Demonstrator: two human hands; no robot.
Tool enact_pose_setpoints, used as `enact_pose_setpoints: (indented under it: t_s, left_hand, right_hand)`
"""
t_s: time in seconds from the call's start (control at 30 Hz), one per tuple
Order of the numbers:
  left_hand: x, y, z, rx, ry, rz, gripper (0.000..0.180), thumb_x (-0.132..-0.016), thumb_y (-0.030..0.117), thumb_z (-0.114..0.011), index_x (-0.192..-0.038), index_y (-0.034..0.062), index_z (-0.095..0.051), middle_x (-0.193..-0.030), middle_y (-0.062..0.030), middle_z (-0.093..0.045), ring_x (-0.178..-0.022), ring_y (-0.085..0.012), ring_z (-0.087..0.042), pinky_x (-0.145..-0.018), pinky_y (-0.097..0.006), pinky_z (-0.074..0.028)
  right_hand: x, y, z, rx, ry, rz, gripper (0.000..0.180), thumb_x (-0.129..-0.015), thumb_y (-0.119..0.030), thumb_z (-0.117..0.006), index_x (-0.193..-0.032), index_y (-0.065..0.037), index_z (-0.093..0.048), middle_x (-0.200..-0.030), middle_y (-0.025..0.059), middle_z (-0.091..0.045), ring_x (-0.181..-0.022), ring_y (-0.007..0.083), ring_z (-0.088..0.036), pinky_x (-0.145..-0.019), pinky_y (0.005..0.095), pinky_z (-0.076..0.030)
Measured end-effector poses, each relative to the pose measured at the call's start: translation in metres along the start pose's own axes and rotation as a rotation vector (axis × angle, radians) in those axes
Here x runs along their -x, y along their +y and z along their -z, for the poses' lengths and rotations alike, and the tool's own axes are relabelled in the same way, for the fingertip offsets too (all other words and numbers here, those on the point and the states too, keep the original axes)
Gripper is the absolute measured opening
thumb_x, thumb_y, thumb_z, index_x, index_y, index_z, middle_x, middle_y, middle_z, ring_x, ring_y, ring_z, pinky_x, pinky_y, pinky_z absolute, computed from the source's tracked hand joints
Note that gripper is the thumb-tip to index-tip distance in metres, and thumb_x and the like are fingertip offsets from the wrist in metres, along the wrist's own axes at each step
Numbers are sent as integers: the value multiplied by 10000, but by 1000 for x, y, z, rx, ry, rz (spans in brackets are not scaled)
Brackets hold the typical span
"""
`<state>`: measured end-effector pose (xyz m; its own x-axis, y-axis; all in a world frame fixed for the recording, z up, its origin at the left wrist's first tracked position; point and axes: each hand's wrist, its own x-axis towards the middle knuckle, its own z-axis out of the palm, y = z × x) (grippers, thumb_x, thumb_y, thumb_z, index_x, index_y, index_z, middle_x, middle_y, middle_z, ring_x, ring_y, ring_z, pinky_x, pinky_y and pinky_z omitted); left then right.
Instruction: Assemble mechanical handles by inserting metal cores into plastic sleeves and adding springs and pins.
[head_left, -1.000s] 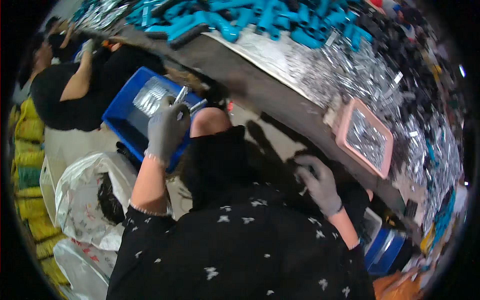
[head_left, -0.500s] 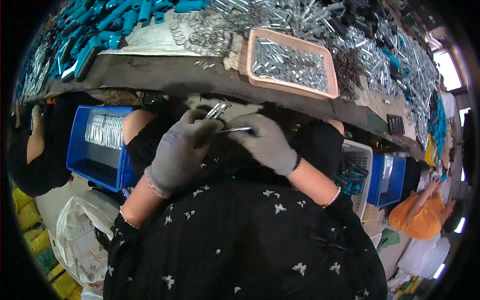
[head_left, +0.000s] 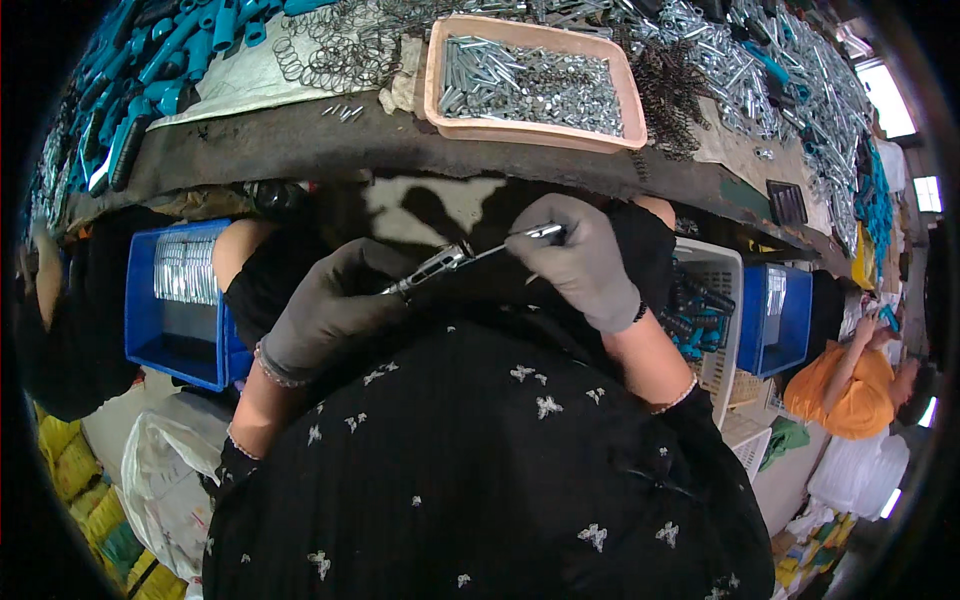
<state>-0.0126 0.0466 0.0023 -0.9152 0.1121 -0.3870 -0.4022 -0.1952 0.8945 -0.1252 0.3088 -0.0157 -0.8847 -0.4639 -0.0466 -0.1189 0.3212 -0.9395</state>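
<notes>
My left hand [head_left: 335,300], in a grey glove, is closed around the lower end of a silver channel-shaped metal part [head_left: 435,267], which tilts up to the right above my lap. In my right hand [head_left: 585,262], also gloved, the fingers pinch a slim metal rod [head_left: 486,253]. A shiny end of the rod shows above the fingers. Its other tip meets the upper end of the metal part; whether it goes inside, I cannot tell.
Ahead, the bench edge [head_left: 270,150] carries a pink tray [head_left: 635,125] of small metal pins, wire springs [head_left: 330,50] and teal handles [head_left: 160,60]. A blue bin [head_left: 175,345] stands left, a white crate [head_left: 728,340] right. A person in orange [head_left: 845,390] sits far right.
My hands have drawn apart, the right one moving up and right. The metal part has swung from upright to a rightward slant, and the rod now reaches its upper end.
</notes>
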Motion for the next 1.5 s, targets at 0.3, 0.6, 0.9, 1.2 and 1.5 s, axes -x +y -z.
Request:
enact_pose_setpoints:
  t_s: [0.3,0.6,0.9,1.2,1.5]
  left_hand:
    - [11,-14,12,-34,127,-65,262,-854,85,-721,-1068,26,-582,-960,-17,-623,-863,-81,-576,-743,-239,-479]
    - [4,-21,13,-29,-26,-42,242,-867,101,-708,-1048,57,-554,-847,13,-571,-685,-46,-517,-579,-209,-398]
    - [7,-20,19,105,-3,55,193,-868,82,-676,-1007,82,-543,-708,26,-541,-557,-51,-482,-493,-214,-359]
    - [9,-27,31,179,31,16,196,-862,95,-672,-1011,88,-545,-690,6,-562,-525,-60,-477,-474,-218,-341]
    - [17,-19,40,185,34,20,197,-870,107,-671,-1025,76,-555,-787,-8,-589,-652,-74,-560,-550,-213,-403]
  right_hand:
    - [-9,-2,8,-56,46,-62,103,-800,-102,-758,-840,-23,-704,-779,33,-675,-728,93,-596,-684,270,-476]
    - [-11,-18,-37,22,-210,59,94,-810,-76,-750,-857,-19,-691,-758,2,-627,-690,71,-549,-622,245,-435]
    - [-16,-13,-49,-190,-329,138,86,-925,-64,-582,-970,2,-614,-914,103,-607,-831,211,-574,-793,321,-458]
    - [-17,-4,-70,-224,-167,167,148,-1005,-101,-498,-1119,-13,-536,-865,73,-553,-795,158,-529,-742,309,-452]
    - [-26,-19,-75,-410,-319,-52,107,-985,-79,-553,-1012,17,-591,-847,41,-583,-720,113,-552,-682,272,-463]
